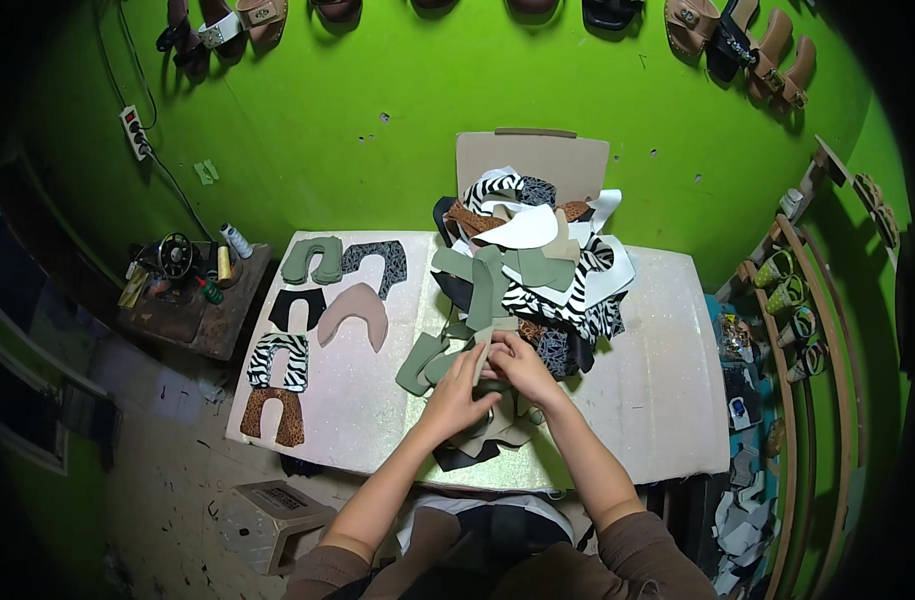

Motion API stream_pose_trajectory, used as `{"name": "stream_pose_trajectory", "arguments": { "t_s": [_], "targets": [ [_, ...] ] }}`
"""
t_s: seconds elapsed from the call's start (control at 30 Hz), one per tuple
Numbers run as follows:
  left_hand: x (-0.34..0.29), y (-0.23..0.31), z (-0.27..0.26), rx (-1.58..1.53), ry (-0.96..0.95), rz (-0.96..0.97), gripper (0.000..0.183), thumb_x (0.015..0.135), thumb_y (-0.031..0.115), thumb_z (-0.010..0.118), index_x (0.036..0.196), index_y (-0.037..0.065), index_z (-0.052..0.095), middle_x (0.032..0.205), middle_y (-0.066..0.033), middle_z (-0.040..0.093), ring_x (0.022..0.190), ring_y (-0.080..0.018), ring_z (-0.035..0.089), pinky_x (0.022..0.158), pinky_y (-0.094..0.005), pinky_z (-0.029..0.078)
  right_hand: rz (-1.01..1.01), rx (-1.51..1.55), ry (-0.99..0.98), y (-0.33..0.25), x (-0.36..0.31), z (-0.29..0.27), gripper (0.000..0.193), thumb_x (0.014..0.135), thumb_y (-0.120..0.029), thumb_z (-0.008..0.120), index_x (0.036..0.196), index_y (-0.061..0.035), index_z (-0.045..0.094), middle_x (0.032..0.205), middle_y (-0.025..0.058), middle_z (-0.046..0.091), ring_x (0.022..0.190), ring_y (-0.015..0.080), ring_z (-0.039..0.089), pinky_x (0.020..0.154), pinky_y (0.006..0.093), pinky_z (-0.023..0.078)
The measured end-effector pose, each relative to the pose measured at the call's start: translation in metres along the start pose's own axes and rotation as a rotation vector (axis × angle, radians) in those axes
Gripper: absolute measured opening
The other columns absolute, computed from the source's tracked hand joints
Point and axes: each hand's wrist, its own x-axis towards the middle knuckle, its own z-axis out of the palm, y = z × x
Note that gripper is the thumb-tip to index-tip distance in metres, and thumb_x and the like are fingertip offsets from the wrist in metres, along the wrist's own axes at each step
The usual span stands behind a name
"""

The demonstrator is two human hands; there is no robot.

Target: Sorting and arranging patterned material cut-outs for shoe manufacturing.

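My left hand (459, 398) and my right hand (524, 370) meet at the front of a heaped pile of cut shoe-upper pieces. Between them stands a narrow beige cut piece (483, 350), its lower part hidden by my fingers. The left fingers press along one side of it; the right fingers curl against the other. Just left of my hands lie loose olive-green pieces (417, 368). A long green piece (489, 285) rests on the heap above. Zebra-print pieces (552, 310) and a white piece (520, 230) are mixed in. More beige and black scraps lie under my wrists.
Sorted U-shaped pieces lie on the table's left: green (314, 260), dark patterned (379, 264), black (299, 310), pink (355, 318), zebra (278, 361) and leopard (273, 416). A sewing machine (175, 258) stands left; a sandal rack (792, 300) right. A cardboard box (533, 165) backs the heap.
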Motion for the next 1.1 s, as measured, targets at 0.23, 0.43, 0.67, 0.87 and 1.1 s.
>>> {"name": "stream_pose_trajectory", "arguments": {
  "t_s": [0.23,0.43,0.67,0.87,1.1],
  "targets": [
    [-0.006,-0.02,-0.02,-0.287,0.004,-0.162,0.021,0.09,0.011,0.049,0.108,0.0,0.05,0.084,-0.0073,0.063,0.08,-0.0143,0.06,0.073,-0.0267,0.046,-0.398,-0.574,-0.034,-0.005,-0.009,-0.01,0.049,0.079,-0.01,0.058,0.125,-0.0065,0.044,0.104,0.0117,0.056,0.1,0.0257,0.053,0.09,0.033,0.041],
    [-0.003,-0.021,-0.055,-0.512,-0.156,-0.221,0.02,0.092,0.018,0.051,0.097,0.0,0.058,0.081,-0.0026,0.063,0.072,-0.0082,0.055,0.069,-0.0229,0.045,-0.094,-0.463,-0.458,-0.022,-0.001,-0.006,0.03,0.08,-0.024,0.067,0.099,-0.0036,0.058,0.09,0.0047,0.061,0.086,0.0141,0.055,0.081,0.0261,0.042],
    [-0.007,-0.054,-0.08,-0.689,0.05,-0.347,0.018,0.091,0.018,0.053,0.096,0.001,0.058,0.078,-0.0018,0.06,0.067,-0.0056,0.051,0.064,-0.0205,0.043,-0.023,0.054,-0.503,0.003,0.023,0.036,0.018,0.086,-0.015,0.061,0.097,-0.0026,0.054,0.087,0.0023,0.062,0.082,0.0087,0.057,0.075,0.0212,0.044],
    [-0.01,-0.109,-0.12,-0.961,0.27,-0.573,0.022,0.089,0.02,0.056,0.102,0.003,0.056,0.081,-0.0022,0.059,0.061,-0.007,0.051,0.055,-0.0206,0.044,0.239,0.609,-0.463,0.04,0.052,0.112,0.026,0.087,-0.009,0.058,0.11,-0.0016,0.049,0.09,0.0089,0.061,0.081,0.0183,0.062,0.074,0.0306,0.052],
    [-0.02,-0.181,-0.188,-1.291,0.02,-0.701,0.033,0.091,0.009,0.048,0.122,0.0,0.044,0.108,-0.0101,0.06,0.092,-0.0158,0.06,0.077,-0.0279,0.051,0.393,0.561,-0.197,0.033,0.11,0.18,0.023,0.09,-0.007,0.047,0.112,-0.0009,0.05,0.1,0.0102,0.061,0.089,0.0202,0.061,0.078,0.0353,0.052]
  ]
}}
